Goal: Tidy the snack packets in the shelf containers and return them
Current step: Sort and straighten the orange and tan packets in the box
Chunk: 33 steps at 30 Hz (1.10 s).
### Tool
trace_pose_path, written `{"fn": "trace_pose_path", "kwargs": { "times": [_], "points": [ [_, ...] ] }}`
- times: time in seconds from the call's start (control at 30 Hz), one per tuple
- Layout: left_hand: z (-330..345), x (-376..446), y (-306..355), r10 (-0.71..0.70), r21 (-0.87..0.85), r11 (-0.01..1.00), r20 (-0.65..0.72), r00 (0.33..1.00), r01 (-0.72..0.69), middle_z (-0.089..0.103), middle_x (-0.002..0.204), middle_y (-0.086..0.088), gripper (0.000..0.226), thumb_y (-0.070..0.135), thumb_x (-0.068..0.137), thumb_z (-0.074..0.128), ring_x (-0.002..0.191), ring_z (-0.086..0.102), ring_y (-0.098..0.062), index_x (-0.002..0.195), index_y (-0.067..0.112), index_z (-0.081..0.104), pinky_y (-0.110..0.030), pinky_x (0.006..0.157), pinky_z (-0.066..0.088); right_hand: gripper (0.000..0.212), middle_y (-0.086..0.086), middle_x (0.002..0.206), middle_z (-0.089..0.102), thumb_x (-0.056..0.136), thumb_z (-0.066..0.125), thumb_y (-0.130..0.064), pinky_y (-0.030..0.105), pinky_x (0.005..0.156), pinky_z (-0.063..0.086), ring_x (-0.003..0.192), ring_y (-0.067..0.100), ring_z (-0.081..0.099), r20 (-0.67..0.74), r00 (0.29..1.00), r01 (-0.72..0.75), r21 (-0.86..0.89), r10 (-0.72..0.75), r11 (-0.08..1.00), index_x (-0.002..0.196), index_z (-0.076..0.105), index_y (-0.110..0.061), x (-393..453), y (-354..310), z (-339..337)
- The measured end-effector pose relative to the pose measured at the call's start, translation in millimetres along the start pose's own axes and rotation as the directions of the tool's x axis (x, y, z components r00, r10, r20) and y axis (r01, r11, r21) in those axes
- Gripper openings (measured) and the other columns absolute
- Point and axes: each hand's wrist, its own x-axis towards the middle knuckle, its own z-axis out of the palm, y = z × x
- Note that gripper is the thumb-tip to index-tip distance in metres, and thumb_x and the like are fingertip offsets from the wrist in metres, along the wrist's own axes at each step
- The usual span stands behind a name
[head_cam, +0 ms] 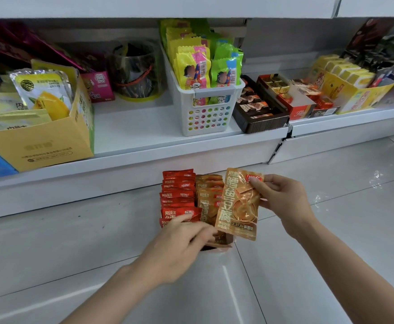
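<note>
We see the left hand (179, 242), fingers loosely extended, resting on the front red packets (178, 195) in the floor container (224, 244), gripping nothing. Beside them stand the orange packets (208, 195). The right hand (282, 197) pinches one orange packet (238, 206) upright just right of that row.

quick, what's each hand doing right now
Left hand: open, fingers resting on the red packets in the container.
Right hand: holding an orange packet by its top corner.
</note>
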Motion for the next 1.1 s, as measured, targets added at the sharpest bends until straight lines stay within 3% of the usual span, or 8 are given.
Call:
{"fn": "trace_pose_path", "kwargs": {
  "times": [0.07, 0.2, 0.33, 0.6, 0.77, 0.9, 1.03, 1.1],
  "points": [
    [-1.6, 2.6, 2.2, -0.108, -0.213, 0.972, -0.042, 0.993, 0.096, 0.067, 0.098, 0.022, 0.032, 0.049, 0.1, 0.037, 0.096, 0.065, 0.007, 0.096, 0.033, 0.064, -0.017, 0.085, 0.047, 0.018, 0.01, 0.075, 0.076, 0.088, 0.074, -0.02, 0.028, 0.065, 0.061, 0.07, 0.016, 0.074, 0.006, 0.998, -0.061, 0.078, 0.061, 0.995, 0.088, 0.07, -0.002, -2.4, 2.3, 1.9],
    [-7.0, 18.8, 11.3, -0.27, -0.349, 0.911, -0.096, 0.958, 0.221, 0.067, 0.097, 0.012, 0.015, 0.045, 0.1, 0.042, 0.087, 0.067, 0.003, 0.101, 0.033, 0.05, -0.009, 0.07, 0.046, 0.019, 0.011, 0.078, 0.077, 0.088, 0.073, -0.02, 0.021, 0.06, 0.058, 0.071, 0.015, 0.074, 0.041, 0.994, -0.104, 0.122, 0.099, 0.987, 0.087, 0.069, -0.002, -7.7, 1.5, 12.3],
    [-11.6, 28.0, 12.0, -0.334, -0.491, 0.817, 0.024, 0.942, 0.302, 0.072, 0.109, 0.01, 0.024, 0.037, 0.102, 0.047, 0.096, 0.069, 0.0, 0.123, 0.031, 0.056, -0.014, 0.08, 0.051, 0.019, 0.013, 0.088, 0.077, 0.093, 0.065, -0.02, 0.021, 0.063, 0.058, 0.078, 0.018, 0.075, 0.132, 0.986, -0.123, 0.164, 0.102, 0.979, 0.097, 0.072, -0.002, -11.7, -2.1, 21.3],
    [-15.9, 22.9, 10.2, -0.321, -0.513, 0.804, 0.051, 0.946, 0.3, 0.076, 0.104, 0.008, 0.023, 0.015, 0.105, 0.045, 0.097, 0.072, -0.007, 0.121, 0.026, 0.058, -0.017, 0.078, 0.054, 0.02, 0.011, 0.092, 0.077, 0.096, 0.061, -0.023, 0.024, 0.068, 0.06, 0.087, 0.02, 0.075, 0.167, 0.983, -0.105, 0.146, 0.08, 0.984, 0.104, 0.072, -0.008, -8.4, -3.0, 27.0],
    [-15.7, 24.4, 12.0, -0.313, -0.498, 0.818, 0.033, 0.949, 0.287, 0.076, 0.101, 0.01, 0.024, 0.019, 0.105, 0.044, 0.094, 0.071, -0.002, 0.12, 0.032, 0.056, -0.011, 0.075, 0.051, 0.025, 0.008, 0.088, 0.076, 0.085, 0.075, -0.027, 0.03, 0.07, 0.063, 0.082, 0.02, 0.076, 0.014, 0.999, -0.048, 0.06, 0.047, 0.997, 0.101, 0.071, -0.008, -4.8, 3.4, 32.6],
    [-15.7, 26.4, 16.1, -0.291, -0.474, 0.832, 0.069, 0.954, 0.288, 0.067, 0.12, 0.014, 0.03, 0.031, 0.106, 0.04, 0.106, 0.065, 0.002, 0.133, 0.039, 0.05, -0.007, 0.079, 0.049, 0.027, 0.007, 0.097, 0.065, 0.085, 0.077, -0.028, 0.038, 0.07, 0.063, 0.081, 0.019, 0.073, -0.119, 0.992, -0.046, -0.071, 0.038, 0.996, 0.097, 0.055, -0.02, -8.9, 8.7, 42.0],
    [-13.0, 28.9, 19.4, -0.279, -0.466, 0.842, 0.058, 0.958, 0.273, 0.054, 0.135, 0.028, 0.035, 0.049, 0.102, 0.039, 0.124, 0.052, 0.003, 0.135, 0.06, 0.041, -0.02, 0.104, 0.042, 0.045, -0.001, 0.104, 0.07, 0.087, 0.064, -0.058, 0.031, 0.075, 0.06, 0.085, 0.008, 0.073, 0.079, 0.993, -0.097, 0.051, 0.093, 0.994, 0.11, 0.062, -0.019, -26.0, 13.4, 58.4],
    [-12.7, 29.1, 23.6, -0.263, -0.449, 0.851, 0.086, 0.961, 0.273, 0.052, 0.127, 0.043, 0.03, 0.063, 0.094, 0.038, 0.12, 0.049, 0.015, 0.12, 0.075, 0.043, -0.008, 0.098, 0.038, 0.049, -0.002, 0.105, 0.072, 0.082, 0.068, -0.062, 0.036, 0.081, 0.061, 0.092, 0.011, 0.073, 0.135, 0.982, -0.145, 0.077, 0.134, 0.986, 0.112, 0.062, -0.024, -31.3, 13.2, 64.1]
  ]
}}
